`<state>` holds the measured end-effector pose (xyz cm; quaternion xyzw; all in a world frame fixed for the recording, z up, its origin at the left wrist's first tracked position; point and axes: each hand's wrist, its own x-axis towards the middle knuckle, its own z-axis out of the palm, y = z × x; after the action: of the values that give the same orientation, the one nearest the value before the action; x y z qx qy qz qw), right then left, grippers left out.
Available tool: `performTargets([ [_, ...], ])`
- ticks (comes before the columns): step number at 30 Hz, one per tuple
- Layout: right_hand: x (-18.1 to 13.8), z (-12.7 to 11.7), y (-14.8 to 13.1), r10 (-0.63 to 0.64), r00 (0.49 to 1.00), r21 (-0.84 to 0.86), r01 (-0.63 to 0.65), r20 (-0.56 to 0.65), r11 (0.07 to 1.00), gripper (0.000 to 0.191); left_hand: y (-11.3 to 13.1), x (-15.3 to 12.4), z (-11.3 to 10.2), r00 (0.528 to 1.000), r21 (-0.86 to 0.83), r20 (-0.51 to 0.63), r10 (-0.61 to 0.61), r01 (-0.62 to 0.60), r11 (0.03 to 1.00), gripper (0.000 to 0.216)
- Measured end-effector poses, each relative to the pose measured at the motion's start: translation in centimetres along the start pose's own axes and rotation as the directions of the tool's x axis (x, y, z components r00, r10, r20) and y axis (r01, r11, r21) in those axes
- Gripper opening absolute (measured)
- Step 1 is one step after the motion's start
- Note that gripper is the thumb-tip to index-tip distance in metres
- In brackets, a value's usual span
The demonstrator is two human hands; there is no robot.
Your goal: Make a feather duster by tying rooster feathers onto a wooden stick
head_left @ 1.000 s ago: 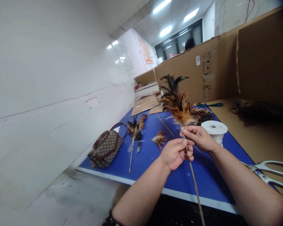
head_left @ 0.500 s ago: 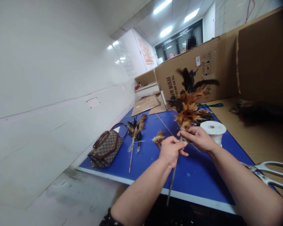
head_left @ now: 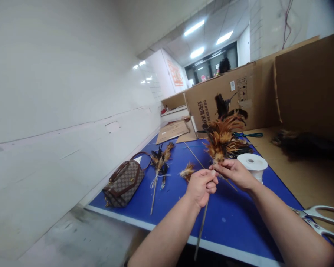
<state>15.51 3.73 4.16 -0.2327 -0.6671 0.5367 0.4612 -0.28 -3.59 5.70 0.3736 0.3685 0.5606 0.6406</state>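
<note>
A feather duster (head_left: 222, 132) with brown, orange and black feathers on a thin stick stands nearly upright above the blue table (head_left: 233, 218). My left hand (head_left: 201, 186) is closed round the stick just below the feathers. My right hand (head_left: 233, 172) pinches the base of the feather bunch, touching the left hand. The bare stick end slants down toward the near table edge. A white spool of thread (head_left: 252, 165) sits just right of my right hand.
A patterned handbag (head_left: 124, 181) lies at the table's left edge. A smaller feather stick (head_left: 159, 163), a loose feather tuft (head_left: 187, 172) and a bare stick lie on the table. Large scissors (head_left: 318, 219) rest at right. Cardboard boxes (head_left: 225, 100) and a dark feather pile (head_left: 303, 142) stand behind.
The duster swung from leaning left to nearly upright, its lower stick end swinging from right to left. Both hands stayed closed on it. The view tilted up slightly.
</note>
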Motion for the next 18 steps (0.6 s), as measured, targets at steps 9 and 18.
performTargets([
  [9,0.2,0.5,0.0,0.018,0.996,-0.027,-0.020,-0.085,0.999,0.043,-1.0,0.0,0.8,0.962,0.077,-0.250,0.105,-0.088,0.993,0.049],
  [18,-0.1,0.2,0.0,-0.035,0.995,-0.015,0.034,-0.094,0.999,0.041,-0.1,0.1,0.5,0.994,-0.144,0.094,-0.046,0.059,0.988,0.039],
])
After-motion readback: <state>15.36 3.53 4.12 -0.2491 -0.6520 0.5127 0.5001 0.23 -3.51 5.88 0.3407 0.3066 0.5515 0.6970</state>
